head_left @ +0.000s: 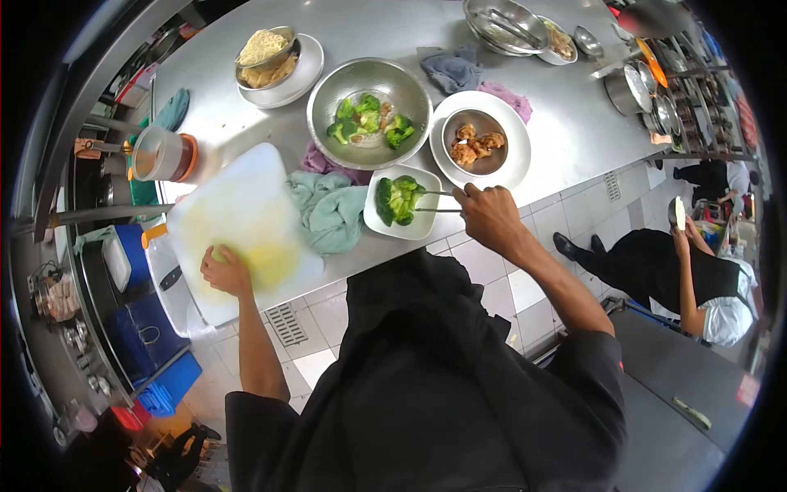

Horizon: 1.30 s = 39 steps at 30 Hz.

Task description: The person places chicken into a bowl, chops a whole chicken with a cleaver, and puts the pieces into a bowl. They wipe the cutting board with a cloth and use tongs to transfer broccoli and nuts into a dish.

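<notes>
My right hand [490, 217] grips metal tongs [443, 211], whose tips reach into the broccoli [398, 200] in a white square bowl [428, 225] near the table's front edge. Resting on the yellow-stained white cutting board [261, 184], my left hand [224, 271] has its fingers apart and holds nothing. Behind the square bowl stands a steel mixing bowl [322, 90] with more broccoli florets [367, 113]. To its right, a small steel bowl [502, 164] of fried brown pieces [474, 146] sits on a white plate [518, 131].
A green cloth [332, 217] lies between board and square bowl. Noodles [262, 47] fill a bowl at the back left. A plastic tub [156, 153] stands left, a blue-grey cloth [452, 68] at the back. Another person [684, 275] stands at the right, holding something pale.
</notes>
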Each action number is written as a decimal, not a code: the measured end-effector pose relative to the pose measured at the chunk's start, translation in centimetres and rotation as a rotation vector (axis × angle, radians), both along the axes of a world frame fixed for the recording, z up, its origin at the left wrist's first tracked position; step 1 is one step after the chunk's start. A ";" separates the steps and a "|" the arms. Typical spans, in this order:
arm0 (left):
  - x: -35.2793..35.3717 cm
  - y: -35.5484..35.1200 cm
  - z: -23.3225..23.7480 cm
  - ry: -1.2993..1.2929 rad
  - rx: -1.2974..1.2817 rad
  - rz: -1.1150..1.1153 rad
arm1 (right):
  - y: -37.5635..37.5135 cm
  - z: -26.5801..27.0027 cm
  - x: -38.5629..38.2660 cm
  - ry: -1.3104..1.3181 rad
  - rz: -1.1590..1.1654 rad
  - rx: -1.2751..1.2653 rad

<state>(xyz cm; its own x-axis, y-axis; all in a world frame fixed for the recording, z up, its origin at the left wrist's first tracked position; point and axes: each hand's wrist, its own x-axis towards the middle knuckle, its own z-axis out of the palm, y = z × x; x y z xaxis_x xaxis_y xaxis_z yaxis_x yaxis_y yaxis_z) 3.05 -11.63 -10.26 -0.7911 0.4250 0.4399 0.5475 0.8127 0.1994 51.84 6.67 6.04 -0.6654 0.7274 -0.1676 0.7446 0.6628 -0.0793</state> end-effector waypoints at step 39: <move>0.6 0.2 0.5 -0.072 0.012 -0.001 | -0.6 0.5 -0.7 -0.034 -0.299 -0.249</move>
<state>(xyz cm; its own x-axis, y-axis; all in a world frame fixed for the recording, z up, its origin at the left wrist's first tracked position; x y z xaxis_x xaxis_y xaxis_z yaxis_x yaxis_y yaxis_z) 3.65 -11.43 -9.78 -0.8209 0.4204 0.3866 0.5316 0.8098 0.2482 51.09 6.12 6.52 -0.4214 0.8228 -0.3813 0.9069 0.3798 -0.1827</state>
